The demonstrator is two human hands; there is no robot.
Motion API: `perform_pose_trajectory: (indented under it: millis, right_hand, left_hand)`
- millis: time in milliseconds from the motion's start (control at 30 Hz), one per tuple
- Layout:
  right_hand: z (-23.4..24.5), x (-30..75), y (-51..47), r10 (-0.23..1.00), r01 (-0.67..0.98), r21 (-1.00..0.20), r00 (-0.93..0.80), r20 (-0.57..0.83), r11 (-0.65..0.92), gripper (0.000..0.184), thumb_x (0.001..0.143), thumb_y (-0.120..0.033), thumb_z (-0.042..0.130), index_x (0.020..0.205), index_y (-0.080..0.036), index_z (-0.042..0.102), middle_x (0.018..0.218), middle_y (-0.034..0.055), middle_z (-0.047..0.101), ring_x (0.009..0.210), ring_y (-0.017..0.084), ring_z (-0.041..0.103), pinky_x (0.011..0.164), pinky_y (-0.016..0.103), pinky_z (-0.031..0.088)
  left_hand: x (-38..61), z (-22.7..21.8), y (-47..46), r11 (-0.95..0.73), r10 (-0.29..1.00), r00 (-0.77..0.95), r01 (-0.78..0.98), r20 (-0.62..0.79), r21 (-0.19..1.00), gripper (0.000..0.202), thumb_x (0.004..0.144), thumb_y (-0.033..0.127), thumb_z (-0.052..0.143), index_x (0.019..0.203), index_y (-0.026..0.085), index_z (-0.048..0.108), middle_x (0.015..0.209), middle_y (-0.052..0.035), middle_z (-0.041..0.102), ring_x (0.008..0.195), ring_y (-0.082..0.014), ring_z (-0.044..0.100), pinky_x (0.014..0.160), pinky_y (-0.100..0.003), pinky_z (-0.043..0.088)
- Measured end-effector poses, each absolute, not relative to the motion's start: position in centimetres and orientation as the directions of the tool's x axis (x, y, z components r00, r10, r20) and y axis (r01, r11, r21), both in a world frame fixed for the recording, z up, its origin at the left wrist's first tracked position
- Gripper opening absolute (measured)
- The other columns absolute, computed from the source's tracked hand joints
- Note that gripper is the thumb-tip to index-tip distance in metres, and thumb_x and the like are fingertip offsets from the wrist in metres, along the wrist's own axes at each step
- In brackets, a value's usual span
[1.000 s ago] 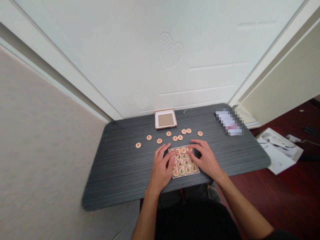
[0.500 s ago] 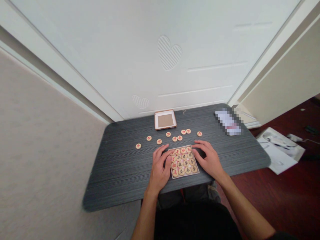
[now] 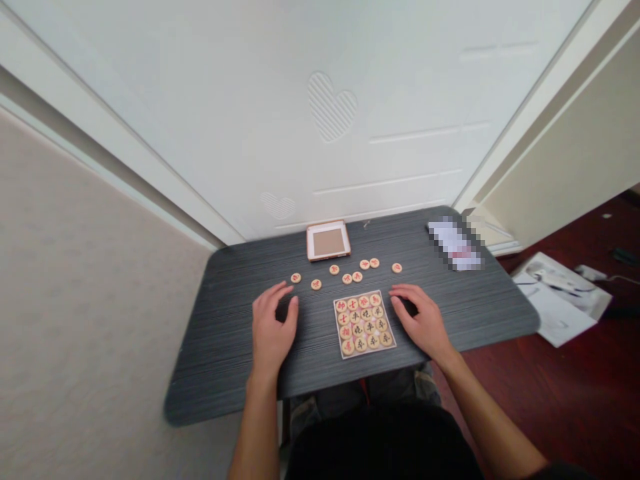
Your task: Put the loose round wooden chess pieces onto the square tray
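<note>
**Four by four, in red and black**

At left, poised over the dark grey, wood-streaked, round-cornered table (image 3: pixel 215 333) with the bare left hand (image 3: pixel 274 323), with fingers lightly bent and thumb parted; cannot tell whether touching anything beneath the fingertips. Just beyond and rightward, can count eight loose, round, cream-coloured discs (image 3: pixel 316 285) with red characters. Behind these, can see a shallow white box with brown rim and tan centre (image 3: pixel 328 242). Nearer the front edge, can count sixteen similar discs (image 3: pixel 370 327) within a flat, square, pale-rimmed tray (image 3: pixel 367 353). Just right of it, resting apart with the bare right hand (image 3: pixel 420 321), unclenched, with thumb spread. Farther right, can make out a pixelated whitish oblong (image 3: pixel 455 243).
</note>
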State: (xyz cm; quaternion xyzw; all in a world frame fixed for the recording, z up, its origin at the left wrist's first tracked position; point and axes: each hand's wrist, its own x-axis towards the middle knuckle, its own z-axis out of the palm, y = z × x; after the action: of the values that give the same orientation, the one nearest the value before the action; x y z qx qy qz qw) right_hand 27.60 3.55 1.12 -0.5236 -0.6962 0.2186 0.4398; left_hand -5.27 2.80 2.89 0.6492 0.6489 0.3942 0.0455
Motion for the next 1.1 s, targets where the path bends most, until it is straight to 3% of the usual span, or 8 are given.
perform_pose_trajectory:
  millis: [233, 533, 833, 967, 1100]
  right_hand:
    - [1.2, 27.6, 3.5, 0.926, 0.529, -0.775, -0.063, 0.371, 0.346, 0.019, 0.099, -0.033, 0.057, 0.106, -0.026, 0.074, 0.112, 0.0092, 0.074, 0.107, 0.026, 0.070, 0.100, 0.047, 0.055]
    - [1.1, 27.6, 3.6, 0.925, 0.524, -0.777, -0.061, 0.376, 0.350, 0.019, 0.099, -0.034, 0.058, 0.105, -0.026, 0.074, 0.109, 0.0086, 0.075, 0.104, 0.026, 0.071, 0.097, 0.045, 0.056]
    - [1.3, 27.5, 3.5, 0.931, 0.518, -0.786, -0.056, 0.361, 0.336, 0.018, 0.099, -0.030, 0.057, 0.104, -0.025, 0.074, 0.108, 0.0085, 0.074, 0.104, 0.025, 0.070, 0.098, 0.044, 0.055]
    - [1.4, 27.5, 3.5, 0.930, 0.516, -0.787, -0.057, 0.363, 0.338, 0.017, 0.099, -0.029, 0.057, 0.104, -0.025, 0.074, 0.109, 0.0085, 0.074, 0.104, 0.025, 0.070, 0.098, 0.044, 0.055]
    - [1.5, 27.4, 3.5, 0.928, 0.519, -0.783, -0.059, 0.367, 0.342, 0.017, 0.099, -0.029, 0.057, 0.104, -0.025, 0.073, 0.108, 0.0084, 0.075, 0.104, 0.025, 0.070, 0.097, 0.043, 0.055]
  left_hand:
    - [-8.9, 1.6, 4.0, 0.006, 0.887, -0.231, 0.872, 0.401, 0.490, 0.032, 0.094, 0.039, 0.060, 0.120, 0.021, 0.064, 0.126, -0.0118, 0.068, 0.122, -0.0310, 0.059, 0.112, -0.051, 0.038]
    - [-9.0, 1.4, 3.9, 0.093, 0.900, -0.277, 0.877, 0.337, 0.471, 0.032, 0.092, 0.044, 0.059, 0.114, 0.022, 0.069, 0.111, -0.0103, 0.074, 0.110, -0.0326, 0.064, 0.098, -0.049, 0.048]
    - [-6.3, 2.7, 3.0, -0.034, 0.904, -0.278, 0.712, 0.326, 0.701, 0.037, 0.089, 0.042, 0.068, 0.120, 0.022, 0.067, 0.114, -0.0073, 0.070, 0.093, -0.0211, 0.071, 0.080, -0.035, 0.059]
    - [-4.4, 2.9, 2.6, -0.126, 0.918, -0.236, 0.591, 0.320, 0.796, 0.034, 0.087, 0.042, 0.071, 0.115, 0.022, 0.070, 0.117, -0.0073, 0.068, 0.089, -0.0180, 0.071, 0.080, -0.034, 0.061]
    - [-2.8, 3.0, 2.1, -0.116, 0.942, -0.222, 0.488, 0.252, 0.865, 0.033, 0.086, 0.042, 0.074, 0.113, 0.022, 0.071, 0.109, -0.0062, 0.073, 0.084, -0.0173, 0.072, 0.082, -0.034, 0.062]
